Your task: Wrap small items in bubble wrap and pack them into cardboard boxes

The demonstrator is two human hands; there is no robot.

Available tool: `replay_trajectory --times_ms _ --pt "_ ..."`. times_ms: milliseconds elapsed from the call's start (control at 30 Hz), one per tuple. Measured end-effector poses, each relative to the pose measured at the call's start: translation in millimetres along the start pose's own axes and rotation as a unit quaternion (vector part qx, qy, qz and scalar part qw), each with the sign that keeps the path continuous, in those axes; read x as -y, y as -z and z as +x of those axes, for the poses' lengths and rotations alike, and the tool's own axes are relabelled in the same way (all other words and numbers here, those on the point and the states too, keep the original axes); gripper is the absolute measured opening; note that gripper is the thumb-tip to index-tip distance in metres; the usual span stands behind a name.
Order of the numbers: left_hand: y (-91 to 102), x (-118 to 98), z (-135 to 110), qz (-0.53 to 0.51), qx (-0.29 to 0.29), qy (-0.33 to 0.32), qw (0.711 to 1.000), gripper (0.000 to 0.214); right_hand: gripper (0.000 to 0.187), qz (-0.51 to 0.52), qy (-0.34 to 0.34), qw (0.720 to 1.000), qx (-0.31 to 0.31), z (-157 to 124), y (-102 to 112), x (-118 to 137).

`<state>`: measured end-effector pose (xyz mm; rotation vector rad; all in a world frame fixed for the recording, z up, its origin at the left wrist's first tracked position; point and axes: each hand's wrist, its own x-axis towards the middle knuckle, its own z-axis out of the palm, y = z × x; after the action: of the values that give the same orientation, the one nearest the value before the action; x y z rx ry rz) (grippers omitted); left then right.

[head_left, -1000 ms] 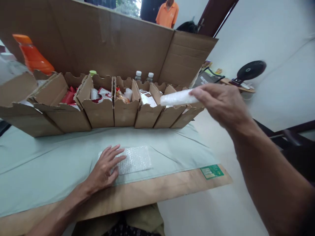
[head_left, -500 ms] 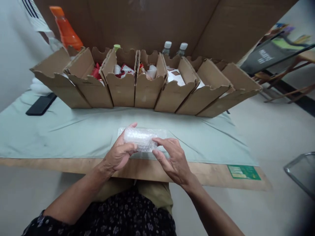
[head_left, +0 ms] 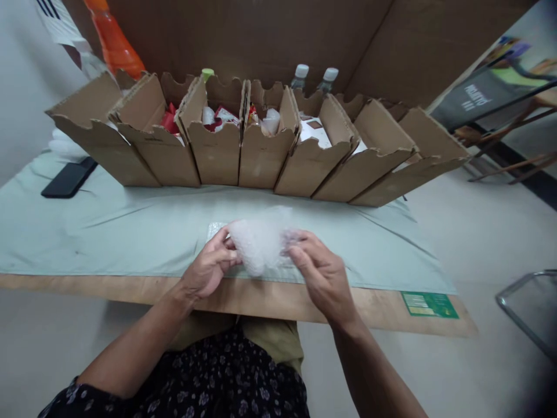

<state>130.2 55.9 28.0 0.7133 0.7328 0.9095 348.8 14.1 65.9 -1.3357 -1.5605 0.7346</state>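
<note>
Between my hands, above the table's front part, is a piece of clear bubble wrap (head_left: pixel 261 241), partly rolled and blurred by motion. My left hand (head_left: pixel 212 262) has its thumb and fingers closed on the left end of the roll. The right side of the wrap is pinched in my right hand (head_left: pixel 319 270), thumb against fingers. Another flat bit of bubble wrap (head_left: pixel 214 230) lies on the cloth behind my left fingers, mostly covered. Whether anything is inside the roll I cannot tell.
Cardboard bins (head_left: pixel 217 157) stand in an arc across the cloth-covered table (head_left: pixel 143 232), several holding small goods. A black phone (head_left: pixel 69 177) lies at the left. Behind the bins are an orange bottle (head_left: pixel 115 46) and white-capped bottles (head_left: pixel 300 75). A green label (head_left: pixel 429 305) marks the right front edge.
My right hand has closed on the bubble wrap and moved right and slightly up, drawing a part of it out from the roll. My left hand keeps its hold.
</note>
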Motion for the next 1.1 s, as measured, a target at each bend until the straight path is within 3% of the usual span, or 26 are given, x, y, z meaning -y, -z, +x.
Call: replay_trajectory --times_ms 100,200,400,500,600,700,800,867,933,1033,1100 --pt "0.1 -1.7 -1.9 -0.075 0.014 -0.002 0.997 0.068 0.034 0.115 -0.050 0.992 -0.031 4.2 6.7 10.6" --pt "-5.6 2.5 -6.4 -0.077 0.007 -0.010 0.997 0.071 0.038 0.178 -0.070 0.981 -0.040 6.8 5.4 20.3" --pt "-14.8 12.0 -15.7 -0.048 -0.022 0.044 0.998 0.059 0.037 0.180 -0.067 0.975 -0.111 4.1 13.4 36.3" --pt "-6.8 3.9 -15.5 -0.039 -0.083 0.036 0.995 0.060 0.038 0.163 -0.066 0.971 -0.162 5.9 27.8 37.2" --pt "9.7 -11.7 -10.4 0.000 -0.143 -0.026 0.989 0.054 0.028 0.185 -0.046 0.960 -0.204 12.4 36.3 25.5" --pt "31.8 -23.2 -3.4 0.120 -0.186 -0.081 0.972 0.053 0.028 0.140 -0.058 0.972 -0.182 18.8 36.7 -3.6" --pt "55.8 -25.0 2.5 0.322 -0.222 -0.109 0.914 0.074 0.040 -0.034 -0.084 0.989 -0.113 20.2 40.9 -43.2" --pt "67.6 -23.7 4.0 0.447 -0.259 -0.150 0.843 0.081 0.038 -0.162 -0.078 0.978 -0.107 19.2 52.3 -64.3" --pt "71.6 -22.4 3.6 0.537 -0.278 -0.217 0.766 0.070 0.034 -0.252 -0.057 0.956 -0.141 21.2 71.5 -71.1" --pt "62.2 -19.5 5.1 0.629 -0.204 -0.331 0.674 0.047 0.028 -0.318 -0.002 0.931 -0.178 45.8 105.6 -45.6" --pt "51.1 -14.3 11.0 0.662 -0.122 -0.387 0.630 0.040 0.023 -0.357 0.046 0.917 -0.169 85.0 121.7 -12.3"
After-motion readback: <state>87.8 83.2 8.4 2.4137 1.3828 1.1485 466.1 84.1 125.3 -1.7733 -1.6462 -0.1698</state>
